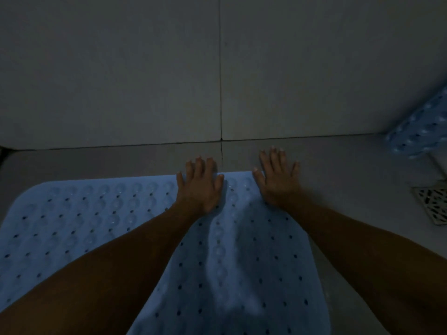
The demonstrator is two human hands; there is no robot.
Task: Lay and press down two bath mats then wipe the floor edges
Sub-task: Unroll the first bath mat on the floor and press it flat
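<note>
Dim grey floor (338, 160) carries a blue bath mat (84, 213); left hand (200, 184) and right hand (278, 180) lie flat, fingers spread, pressing its far edge so it grips.

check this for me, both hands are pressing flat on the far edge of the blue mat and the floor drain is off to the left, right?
Not quite: the floor drain is off to the right, not the left, as the head view shows. The rest holds: the left hand and right hand press flat, fingers straight, on the far edge of the blue mat.
</note>
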